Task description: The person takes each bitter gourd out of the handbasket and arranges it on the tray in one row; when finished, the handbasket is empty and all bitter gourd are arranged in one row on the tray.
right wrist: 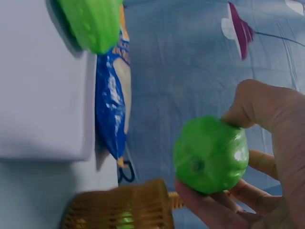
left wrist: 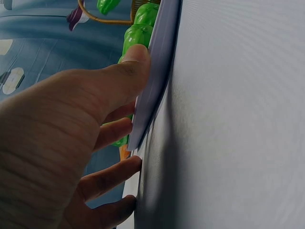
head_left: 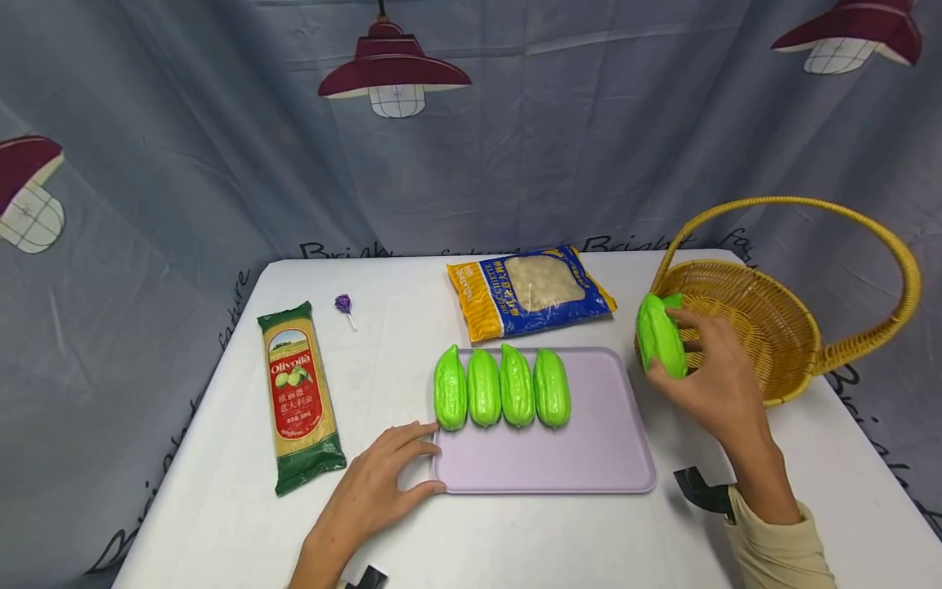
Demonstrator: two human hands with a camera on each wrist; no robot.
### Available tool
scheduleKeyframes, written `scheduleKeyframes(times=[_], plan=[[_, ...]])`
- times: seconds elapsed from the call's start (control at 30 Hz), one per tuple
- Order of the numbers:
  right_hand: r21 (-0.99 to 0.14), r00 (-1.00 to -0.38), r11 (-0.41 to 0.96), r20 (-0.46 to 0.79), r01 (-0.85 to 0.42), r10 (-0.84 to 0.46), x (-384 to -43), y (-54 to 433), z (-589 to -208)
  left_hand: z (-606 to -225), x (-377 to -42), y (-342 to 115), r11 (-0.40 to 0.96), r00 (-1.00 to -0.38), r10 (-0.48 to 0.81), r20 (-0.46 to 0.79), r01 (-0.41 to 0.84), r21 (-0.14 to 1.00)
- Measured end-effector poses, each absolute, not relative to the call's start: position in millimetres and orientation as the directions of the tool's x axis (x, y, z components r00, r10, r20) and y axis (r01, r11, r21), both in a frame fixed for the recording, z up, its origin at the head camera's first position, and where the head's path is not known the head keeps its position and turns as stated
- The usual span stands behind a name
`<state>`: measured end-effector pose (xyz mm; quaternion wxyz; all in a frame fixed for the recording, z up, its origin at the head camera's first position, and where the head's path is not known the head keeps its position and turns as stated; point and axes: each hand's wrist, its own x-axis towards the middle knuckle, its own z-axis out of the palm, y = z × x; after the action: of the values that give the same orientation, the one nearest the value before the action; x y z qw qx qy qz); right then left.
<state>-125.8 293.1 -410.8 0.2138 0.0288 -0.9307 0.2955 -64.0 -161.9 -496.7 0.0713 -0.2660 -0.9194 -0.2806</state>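
My right hand (head_left: 710, 368) holds a ridged green gourd (head_left: 660, 335) between thumb and fingers, above the near left rim of the yellow wicker basket (head_left: 802, 319). In the right wrist view, that gourd's round end faces the camera, clear of the basket. More green shows behind it in the head view and through the basket's weave. Several like gourds (head_left: 517, 386) lie side by side in a row on the left part of a lilac tray (head_left: 603, 442). My left hand (head_left: 379, 483) touches the tray's left edge, its fingers spread and loosely bent.
A blue and orange pasta bag (head_left: 545, 286) lies behind the tray. On the left are a spaghetti pack (head_left: 298, 393) and a purple-wrapped lollipop (head_left: 343, 303). The basket's tall handle (head_left: 795, 202) arches over its opening. A grey curtain (head_left: 515, 164) hangs behind the white table (head_left: 221, 523).
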Motion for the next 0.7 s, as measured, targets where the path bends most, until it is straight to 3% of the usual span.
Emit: scheduleKeyframes(times=[0.37, 0.7], plan=[[-0.576, -0.893, 0.767, 0.45, -0.283, 0.008, -127, 272, -425, -496, -64, -162, 0.697, -0.845, 0.451, 0.288, 0.535, 0.478], [-0.521, -0.947, 0.813, 0.303, -0.259, -0.108, -128, 257, -429, -496, -65, -162, 0.69, -0.841, 0.453, 0.296, 0.541, 0.481]])
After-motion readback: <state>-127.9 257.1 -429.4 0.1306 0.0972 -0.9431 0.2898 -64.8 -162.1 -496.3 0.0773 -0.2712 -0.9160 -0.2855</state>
